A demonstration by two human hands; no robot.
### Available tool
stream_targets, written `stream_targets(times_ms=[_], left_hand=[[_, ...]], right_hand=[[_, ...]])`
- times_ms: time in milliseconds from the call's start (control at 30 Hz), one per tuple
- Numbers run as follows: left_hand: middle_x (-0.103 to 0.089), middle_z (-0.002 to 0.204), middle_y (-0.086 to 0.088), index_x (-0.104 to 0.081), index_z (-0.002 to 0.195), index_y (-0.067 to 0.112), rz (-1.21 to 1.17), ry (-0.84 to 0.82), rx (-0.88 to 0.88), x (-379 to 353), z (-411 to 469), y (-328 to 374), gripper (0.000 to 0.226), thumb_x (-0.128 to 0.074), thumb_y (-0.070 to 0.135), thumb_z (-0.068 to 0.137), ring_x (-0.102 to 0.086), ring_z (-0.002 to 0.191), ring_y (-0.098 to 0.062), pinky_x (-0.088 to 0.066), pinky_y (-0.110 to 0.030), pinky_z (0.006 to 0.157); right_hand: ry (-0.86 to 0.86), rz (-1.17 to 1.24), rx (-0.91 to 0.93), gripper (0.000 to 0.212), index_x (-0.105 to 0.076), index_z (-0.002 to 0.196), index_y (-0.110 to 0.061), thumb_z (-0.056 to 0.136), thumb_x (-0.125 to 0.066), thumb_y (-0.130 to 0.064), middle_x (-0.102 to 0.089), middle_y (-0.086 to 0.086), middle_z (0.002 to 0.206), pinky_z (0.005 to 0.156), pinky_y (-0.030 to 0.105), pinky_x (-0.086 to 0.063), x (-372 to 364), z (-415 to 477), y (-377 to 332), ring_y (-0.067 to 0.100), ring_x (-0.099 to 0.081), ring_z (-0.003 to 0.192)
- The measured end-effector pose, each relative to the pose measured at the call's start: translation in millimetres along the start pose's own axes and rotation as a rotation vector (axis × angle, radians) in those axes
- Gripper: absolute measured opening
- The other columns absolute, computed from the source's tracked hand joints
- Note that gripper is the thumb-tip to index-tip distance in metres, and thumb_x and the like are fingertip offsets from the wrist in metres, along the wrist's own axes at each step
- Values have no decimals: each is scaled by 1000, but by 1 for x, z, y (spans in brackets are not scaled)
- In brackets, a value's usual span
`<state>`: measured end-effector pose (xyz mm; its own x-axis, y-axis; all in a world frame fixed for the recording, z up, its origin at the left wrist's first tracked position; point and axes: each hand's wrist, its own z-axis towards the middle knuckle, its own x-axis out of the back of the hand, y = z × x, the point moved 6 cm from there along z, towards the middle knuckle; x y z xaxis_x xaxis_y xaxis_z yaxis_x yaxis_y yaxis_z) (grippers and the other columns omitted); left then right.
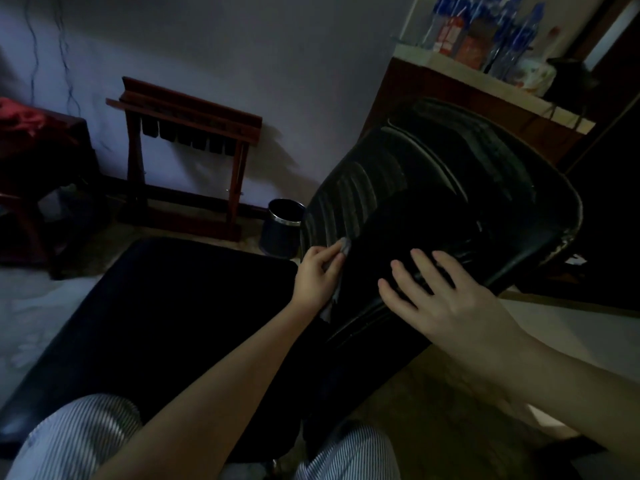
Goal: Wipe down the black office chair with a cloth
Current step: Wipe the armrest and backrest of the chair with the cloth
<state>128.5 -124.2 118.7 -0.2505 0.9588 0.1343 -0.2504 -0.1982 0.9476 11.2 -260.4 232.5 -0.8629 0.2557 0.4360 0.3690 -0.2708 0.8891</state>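
Our left grip (318, 271) sits mid-view, pinching the cloth (344, 245) against the left edge of the office chair's backrest (433, 188), which leans away toward 2 o'clock. At 3 o'clock our right grip (440, 299) lies flat on the same backrest. The seat (156, 323) spreads toward 8 o'clock, before us. At 11 o'clock a waste bin (282, 226) stands on the floor behind the seat, beside the backrest. At 10 o'clock a rack (187, 150) stands against the wall (242, 46). At 1 o'clock, behind the backrest, a bench (450, 69) carries bottles (502, 36).
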Motion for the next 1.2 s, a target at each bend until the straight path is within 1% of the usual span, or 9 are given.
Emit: stream_targets(times_ms=[100, 200, 367, 600, 800, 967, 1067, 1133, 1200], left_hand=[[-52, 104, 1, -58, 127, 15, 6, 32, 131, 3, -16, -37, 33, -53, 22, 95, -54, 108, -17, -37, -21, 90], [-54, 103, 5, -60, 123, 16, -52, 51, 143, 8, -42, -43, 31, -53, 22, 94, -55, 106, -15, -40, -25, 91], [-55, 96, 13, -63, 116, 20, -116, 46, -42, 13, -71, 0, 25, -56, 17, 92, -54, 93, 0, -40, -8, 83], [-55, 94, -1, -66, 115, 11, -134, -30, -322, -5, -37, 70, 30, -55, 21, 89, -57, 90, -11, -45, -20, 81], [-56, 98, -4, -62, 122, 17, -25, 60, -96, -10, 7, 32, 30, -54, 23, 94, -57, 95, -17, -44, -28, 83], [-51, 103, 0, -55, 129, 25, 35, 57, 97, -1, -6, -14, 34, -47, 30, 97, -52, 102, -14, -35, -21, 81], [-57, 96, -1, -60, 124, 21, -25, 41, 186, 7, -32, -31, 32, -48, 32, 96, -52, 93, -11, -36, -24, 76], [-63, 105, 6, -60, 124, 22, -141, 29, 259, 10, -49, -43, 34, -50, 34, 95, -53, 100, -7, -40, -25, 83], [-61, 116, 10, -59, 126, 22, -257, 30, 315, 11, -65, -54, 35, -53, 35, 93, -53, 110, -6, -41, -24, 94]], right_hand=[[0, -13, 14, 37, -55, 121, -7, 89, -35, -7, -64, 20, 115, 92, 48, -47, -1, -1, 0, 40, -61, 105], [2, -33, 16, 36, -53, 122, -8, 90, -36, -6, -64, 19, 116, 94, 48, -45, -3, -1, 0, 39, -60, 106], [-3, -54, 9, 34, -54, 122, -9, 92, -40, -7, -64, 18, 116, 96, 47, -42, -6, -1, 1, 38, -60, 107], [-18, -67, 2, 32, -54, 122, -9, 92, -42, -10, -63, 18, 117, 93, 46, -46, -7, -1, 2, 38, -60, 107], [-1, -109, 17, 32, -56, 121, -10, 91, -46, -10, -64, 17, 116, 94, 45, -45, -7, 1, 4, 36, -61, 107], [-78, -115, 12, 41, -50, 127, -8, 87, -56, -11, -62, 18, 120, 97, 47, -34, -5, 2, 6, 38, -59, 109], [-303, 5, -46, 79, -56, 126, -2, 56, -83, -28, -58, 26, 121, 98, 52, -27, 5, 9, 2, 47, -54, 111], [-455, 138, -45, 110, -52, 129, 1, 35, -92, -39, -52, 30, 128, 102, 53, -22, 8, 17, -16, 53, -47, 116], [-524, 137, 66, 111, -40, 140, -6, 47, -88, -41, -38, 26, 143, 109, 53, -15, 13, 32, -45, 54, -34, 127]])
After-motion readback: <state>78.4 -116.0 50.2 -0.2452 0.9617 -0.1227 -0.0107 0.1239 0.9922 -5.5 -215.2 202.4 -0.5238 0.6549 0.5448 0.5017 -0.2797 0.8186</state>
